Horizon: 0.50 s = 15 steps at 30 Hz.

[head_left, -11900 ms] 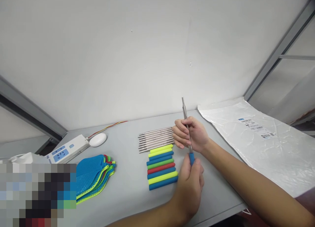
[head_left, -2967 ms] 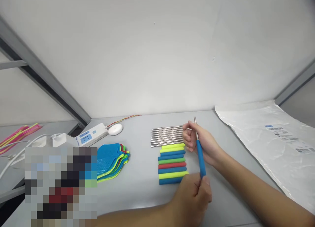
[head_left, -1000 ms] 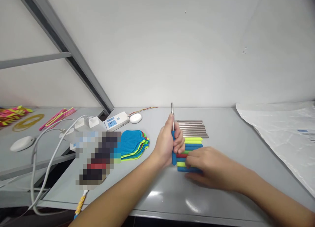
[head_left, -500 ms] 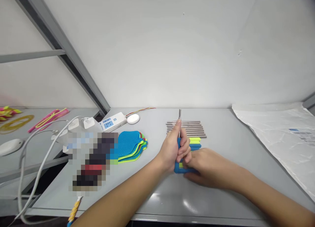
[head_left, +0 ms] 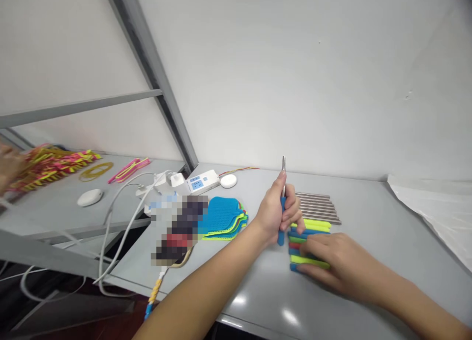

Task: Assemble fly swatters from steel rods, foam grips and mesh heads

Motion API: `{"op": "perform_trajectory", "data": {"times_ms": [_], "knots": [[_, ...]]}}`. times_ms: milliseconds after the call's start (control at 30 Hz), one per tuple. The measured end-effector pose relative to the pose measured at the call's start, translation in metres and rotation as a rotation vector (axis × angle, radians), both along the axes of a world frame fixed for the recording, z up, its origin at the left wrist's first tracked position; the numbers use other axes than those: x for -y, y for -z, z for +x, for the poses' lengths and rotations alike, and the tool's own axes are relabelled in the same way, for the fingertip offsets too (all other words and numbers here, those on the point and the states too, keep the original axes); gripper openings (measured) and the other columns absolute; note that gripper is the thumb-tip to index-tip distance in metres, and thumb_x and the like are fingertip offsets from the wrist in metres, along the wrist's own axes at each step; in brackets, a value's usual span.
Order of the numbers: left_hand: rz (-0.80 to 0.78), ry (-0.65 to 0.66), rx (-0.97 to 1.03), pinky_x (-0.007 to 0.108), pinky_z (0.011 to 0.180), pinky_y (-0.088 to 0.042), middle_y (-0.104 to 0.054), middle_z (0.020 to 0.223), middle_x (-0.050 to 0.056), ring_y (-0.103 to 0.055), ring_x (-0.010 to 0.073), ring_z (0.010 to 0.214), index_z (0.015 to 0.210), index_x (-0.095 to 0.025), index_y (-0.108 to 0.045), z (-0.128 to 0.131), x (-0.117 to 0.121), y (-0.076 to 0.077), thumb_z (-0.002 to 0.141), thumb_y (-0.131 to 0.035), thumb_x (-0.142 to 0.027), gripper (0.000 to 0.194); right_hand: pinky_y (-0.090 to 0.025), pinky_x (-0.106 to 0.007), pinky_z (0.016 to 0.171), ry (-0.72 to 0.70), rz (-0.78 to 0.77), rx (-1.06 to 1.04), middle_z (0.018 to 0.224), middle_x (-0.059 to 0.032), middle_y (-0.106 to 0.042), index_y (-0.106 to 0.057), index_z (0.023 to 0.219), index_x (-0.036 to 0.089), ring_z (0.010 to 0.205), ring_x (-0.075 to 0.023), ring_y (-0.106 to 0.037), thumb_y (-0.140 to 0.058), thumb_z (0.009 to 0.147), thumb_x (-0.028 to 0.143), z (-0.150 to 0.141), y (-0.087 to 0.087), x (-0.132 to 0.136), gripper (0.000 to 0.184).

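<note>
Left hand [head_left: 273, 210]: curled round a blue-gripped metal rod [head_left: 280, 238], held beside coloured sleeves [head_left: 311, 225]. Right hand [head_left: 341, 261]: laid over these, thumb parted; pinch cannot be told. Silver rods [head_left: 317, 207]: laid beyond, towards the back edge of the table [head_left: 368, 197].

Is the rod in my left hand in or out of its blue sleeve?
In: the rod juts from the blue sleeve; how deep is hidden.

You face a white wall [head_left: 295, 84] behind a grey table [head_left: 372, 207]. To your left stands a grey post [head_left: 160, 77].
</note>
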<state>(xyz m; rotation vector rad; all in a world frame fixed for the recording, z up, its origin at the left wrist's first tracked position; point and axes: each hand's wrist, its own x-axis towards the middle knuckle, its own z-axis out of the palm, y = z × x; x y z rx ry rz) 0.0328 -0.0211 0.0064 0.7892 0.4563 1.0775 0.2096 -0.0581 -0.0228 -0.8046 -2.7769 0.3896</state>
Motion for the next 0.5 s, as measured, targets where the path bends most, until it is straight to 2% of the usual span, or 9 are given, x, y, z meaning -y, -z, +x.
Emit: {"op": "perform_trajectory", "data": {"times_ms": [200,333,500], "knots": [[0.129,-0.343,0.013,0.024,0.035,-0.038,-0.028,0.033,-0.009,-0.024,0.0056,0.025,0.052,-0.021,-0.033,-0.032,-0.018,-0.013,0.081,-0.043,-0.071,0.058,-0.034,-0.027,0.055,-0.029,0.163,0.030,0.075,-0.0014,-0.063,-0.059,0.094,0.022,0.061,-0.0151,-0.057,-0.046,0.094,0.033,-0.033,0.003,-0.014,0.016],[0.120,-0.518,0.039,0.020,0.032,-0.025,-0.023,0.034,-0.009,-0.023,0.0056,0.026,0.054,-0.021,-0.029,-0.061,-0.026,-0.021,0.081,-0.044,-0.070,0.058,-0.035,-0.027,0.055,-0.039,0.290,-0.034,0.086,-0.0039,-0.068,-0.055,0.110,0.020,0.065,-0.0159,-0.062,-0.044,0.095,0.032,-0.074,0.003,-0.028,0.022],[0.059,-0.707,0.003,0.020,0.033,-0.020,-0.020,0.038,-0.010,-0.020,0.0052,0.029,0.057,-0.022,-0.028,-0.092,-0.038,-0.021,0.082,-0.042,-0.070,0.056,-0.029,-0.026,0.049,-0.096,0.424,-0.069,0.076,-0.0029,-0.064,-0.055,0.118,0.019,0.061,-0.0153,-0.059,-0.042,0.095,0.030,-0.120,0.000,-0.037,0.028]]}}
